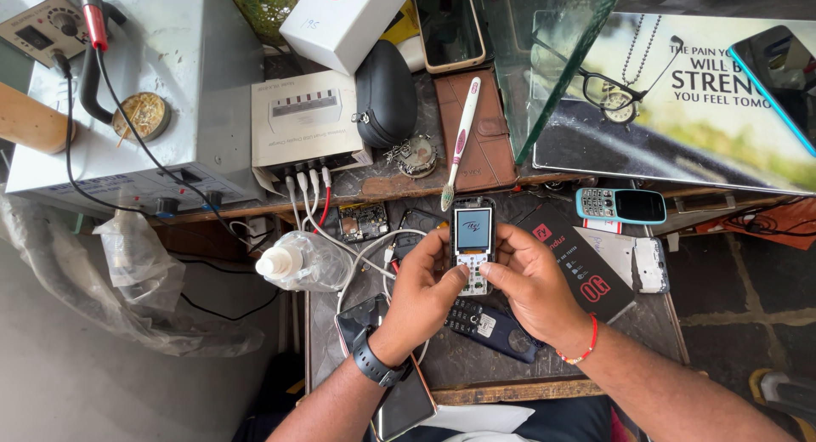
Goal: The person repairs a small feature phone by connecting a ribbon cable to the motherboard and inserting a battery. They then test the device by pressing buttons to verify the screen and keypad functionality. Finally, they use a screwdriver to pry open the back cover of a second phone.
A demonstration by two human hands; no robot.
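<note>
Slim rectangular keypad phone (473,245), glossy screen

Both forearms come up from the bottom edge and angle toward each other, so the hands meet in the middle. The left hand (422,291) is palm-in, its fingers curled round the left side of the grip, the thumb laid across the front and pointing right. A dark watch sits on that wrist, just below the grip. The right hand (534,276) mirrors it on the other side: fingers wrapped behind, index finger hooked over the upper edge, thumb pressed in toward the left thumb. The two thumb tips seem to touch, though the angle leaves that unsure. A beaded red band circles the right wrist.
</note>
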